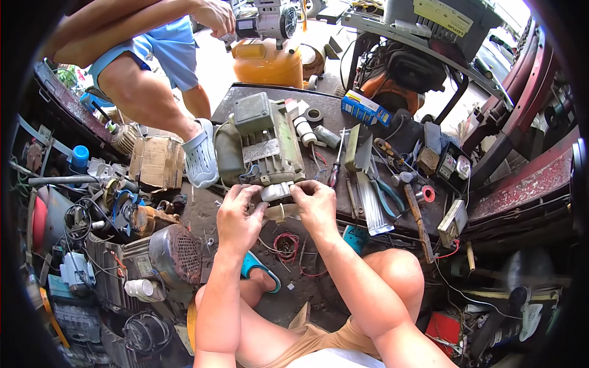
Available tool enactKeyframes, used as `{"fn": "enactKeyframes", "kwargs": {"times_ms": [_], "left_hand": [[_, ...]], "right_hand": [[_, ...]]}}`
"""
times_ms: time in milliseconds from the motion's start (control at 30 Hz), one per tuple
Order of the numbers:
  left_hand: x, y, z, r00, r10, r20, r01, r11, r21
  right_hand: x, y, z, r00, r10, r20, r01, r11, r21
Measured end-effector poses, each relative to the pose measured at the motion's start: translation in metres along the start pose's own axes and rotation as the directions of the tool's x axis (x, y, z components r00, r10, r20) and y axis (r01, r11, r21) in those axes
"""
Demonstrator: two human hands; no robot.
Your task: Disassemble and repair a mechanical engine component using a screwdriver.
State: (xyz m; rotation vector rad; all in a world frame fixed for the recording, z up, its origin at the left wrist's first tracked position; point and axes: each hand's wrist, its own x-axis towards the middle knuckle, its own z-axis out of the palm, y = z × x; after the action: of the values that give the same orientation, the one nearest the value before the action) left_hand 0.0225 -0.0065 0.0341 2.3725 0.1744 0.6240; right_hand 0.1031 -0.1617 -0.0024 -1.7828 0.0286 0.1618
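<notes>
A green electric motor [268,144] with a ribbed housing and a boxy cover on top stands on the dark workbench [228,101] in front of me. At its near end is a small light grey block-like part [277,191], whose exact kind I cannot make out. My left hand [238,214] grips the left end of this part between thumb and fingers. On the other end, my right hand [315,205] pinches it from the right. A short pale shaft [282,211] points toward me just below. Blue wires [250,172] show at the motor's left side.
Right of the motor lie a screwdriver [335,165], blue-handled pliers [386,195], black tape [313,115] and a blue box [366,108]. Another person's grey clog [201,156] is beside the bench. Old motors [156,254] crowd the left floor; an orange tank [267,64] stands behind.
</notes>
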Motion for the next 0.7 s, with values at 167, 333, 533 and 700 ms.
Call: {"fn": "enactKeyframes", "kwargs": {"times_ms": [167, 333, 533, 700], "left_hand": [[-0.001, 0.0, 0.002, 1.0, -0.001, -0.007, 0.001, 1.0, 0.003], [0.0, 0.0, 0.001, 1.0, -0.011, 0.01, 0.011, 1.0, 0.005], [0.001, 0.001, -0.001, 1.0, -0.006, 0.016, 0.006, 1.0, 0.02], [0.0, -0.003, -0.001, 1.0, 0.01, 0.011, -0.01, 1.0, 0.016]], "right_hand": [[-0.004, -0.002, 0.005, 0.998, -0.009, -0.058, 0.01, 1.0, 0.016], [-0.006, -0.002, 0.008, 0.99, -0.1, -0.103, 0.091, 0.992, -0.09], [0.004, 0.001, -0.005, 0.996, 0.059, 0.069, -0.061, 0.998, 0.028], [0.0, 0.004, 0.004, 1.0, 0.0, -0.015, 0.001, 0.999, 0.041]]}}
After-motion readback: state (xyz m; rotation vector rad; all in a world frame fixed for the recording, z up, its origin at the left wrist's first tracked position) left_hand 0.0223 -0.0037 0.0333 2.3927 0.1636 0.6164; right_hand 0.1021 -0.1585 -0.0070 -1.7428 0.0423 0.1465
